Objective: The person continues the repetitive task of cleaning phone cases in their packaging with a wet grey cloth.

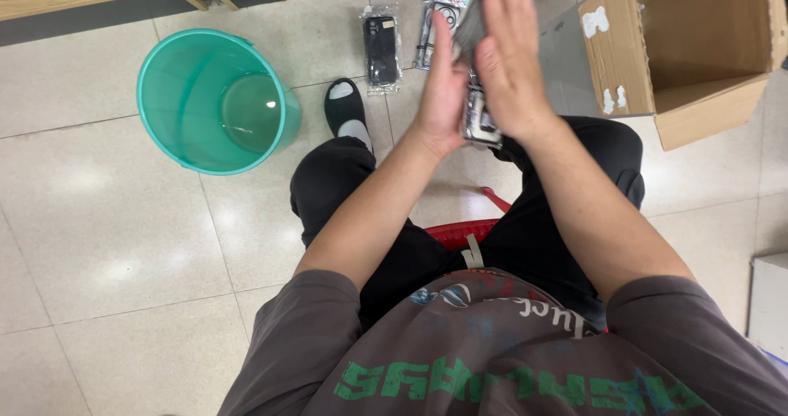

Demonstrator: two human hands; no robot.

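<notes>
**Palms pressed on a clear packet, two more on the floor**

Far left, I've got a teal bin (212,100) standing upright on the tiled floor (107,244), nothing in it that I can see. Just right of it, a slippered foot (346,108) pokes out past the black trousers.

Moving along, a dark phone case (382,49) in a clear sleeve lies flat on the floor, and right beside it a second sleeved case (437,14), partly hidden behind the fingers. As I read it, those two are laid out and done with, or waiting; I can't tell which.

Now centre: my left hand (443,88) is raised, fingers straight and pointing away from me, palm turned in towards the other. Against it, my right hand (510,63) stands the same way, fingers flat and upright. Between them sits a packet (483,119), clear and shiny, its lower edge showing below the palms, held up over my knees. So neither grip is curled: both hands are flat, pressing the packet from either side rather than clasping it. The packet looks sealed from here, though most of it is covered.

Right side, an open cardboard box (698,63) sits on the floor, near my right knee. What I can see of its inside is bare.
</notes>
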